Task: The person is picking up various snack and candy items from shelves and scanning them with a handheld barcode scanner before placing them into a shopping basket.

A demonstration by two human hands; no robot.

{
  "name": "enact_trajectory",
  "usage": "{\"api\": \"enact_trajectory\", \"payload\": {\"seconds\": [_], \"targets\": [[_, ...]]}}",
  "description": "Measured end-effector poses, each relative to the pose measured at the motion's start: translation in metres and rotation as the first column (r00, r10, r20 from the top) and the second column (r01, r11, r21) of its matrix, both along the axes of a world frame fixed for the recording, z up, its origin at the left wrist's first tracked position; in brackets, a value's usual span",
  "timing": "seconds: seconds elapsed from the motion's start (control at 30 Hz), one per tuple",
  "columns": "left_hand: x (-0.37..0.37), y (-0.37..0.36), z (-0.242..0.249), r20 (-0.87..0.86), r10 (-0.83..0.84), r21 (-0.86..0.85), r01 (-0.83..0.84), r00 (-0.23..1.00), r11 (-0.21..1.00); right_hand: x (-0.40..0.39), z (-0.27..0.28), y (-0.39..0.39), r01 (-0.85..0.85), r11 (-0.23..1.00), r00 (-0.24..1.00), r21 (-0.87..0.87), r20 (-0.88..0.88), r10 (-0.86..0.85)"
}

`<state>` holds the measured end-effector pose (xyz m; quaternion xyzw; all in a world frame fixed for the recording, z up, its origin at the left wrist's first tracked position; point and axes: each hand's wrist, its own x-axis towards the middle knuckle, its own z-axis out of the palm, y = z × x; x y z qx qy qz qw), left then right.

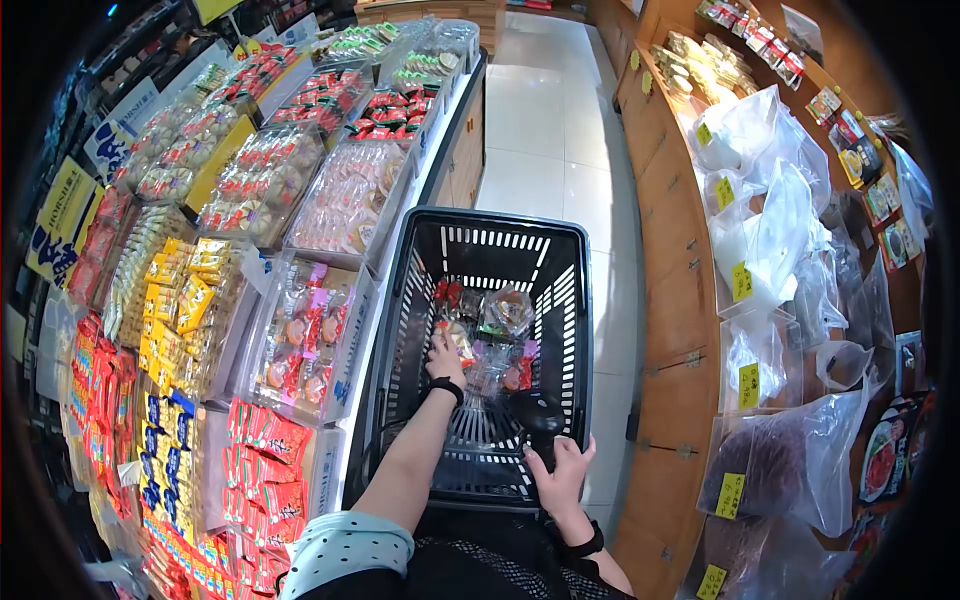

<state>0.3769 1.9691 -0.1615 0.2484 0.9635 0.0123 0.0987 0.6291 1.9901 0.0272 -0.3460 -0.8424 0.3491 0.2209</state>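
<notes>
A black slatted basket (455,470) stands in front of me, with small wrapped packets (508,312) on its floor. Inside it, at the left, my left hand (443,358) reaches down among the packets. Its fingers touch a pale packet, and whether they grip it cannot be made out. My right hand (562,475) is at the basket's near right corner, thumb and fingers apart, beside a dark rounded object (538,412). What that hand holds, if anything, is unclear. Both wrists wear black bands.
Display bins of wrapped snacks (265,450) line the left side. On the right, a wooden cabinet (670,400) bears plastic bags of goods (770,460) with yellow price tags. A light tiled aisle (545,130) runs ahead between them.
</notes>
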Motion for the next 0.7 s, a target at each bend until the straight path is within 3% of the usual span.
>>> {"api": "enact_trajectory", "payload": {"seconds": [0.1,0.17,0.23,0.3,0.37,0.4,0.5,0.53,0.63,0.67,0.7], "targets": [[0.004,0.007,-0.005,0.063,0.02,-0.065,-0.016,0.998,0.998,0.002,-0.006,-0.001,0.01,0.999,1.0,0.032,0.002,-0.01],[0.008,0.002,0.01,0.094,0.005,0.037,-0.009,0.996,0.999,0.002,-0.002,-0.001,0.001,1.0,1.0,0.023,-0.015,0.0],[0.011,-0.001,0.037,0.28,-0.01,-0.054,0.026,0.96,0.998,0.004,-0.001,-0.001,-0.011,1.0,1.0,0.029,-0.007,0.011],[0.003,-0.005,0.009,0.212,-0.051,-0.084,0.07,0.976,0.994,0.006,-0.005,0.0,-0.008,0.999,1.0,0.053,-0.016,0.009],[0.003,-0.008,0.009,-0.09,-0.264,-0.099,0.255,0.96,0.962,0.005,-0.002,0.001,-0.014,1.0,1.0,0.026,-0.022,0.014],[0.004,-0.008,0.008,-0.105,-0.324,-0.246,0.291,0.94,0.924,0.006,-0.002,0.001,-0.016,0.999,1.0,0.038,-0.013,0.017],[0.005,-0.005,0.018,0.021,-0.377,-0.182,0.375,0.926,0.909,0.003,0.001,0.005,-0.023,1.0,1.0,0.022,-0.016,0.023],[0.005,-0.003,0.024,-0.012,-0.392,-0.143,0.386,0.92,0.911,0.002,0.002,0.006,-0.023,0.999,1.0,0.024,-0.02,0.024],[0.012,0.004,0.043,0.069,-0.292,-0.189,0.3,0.954,0.935,-0.004,0.005,0.009,-0.026,0.999,0.999,0.04,-0.021,0.027],[0.01,0.009,0.042,0.155,-0.171,-0.131,0.192,0.973,0.973,-0.007,0.005,0.012,-0.027,0.999,0.999,0.044,-0.024,0.028],[0.006,0.016,0.046,0.15,-0.171,-0.128,0.19,0.974,0.973,-0.01,0.005,0.016,-0.029,0.998,0.999,0.048,-0.028,0.03]]}}
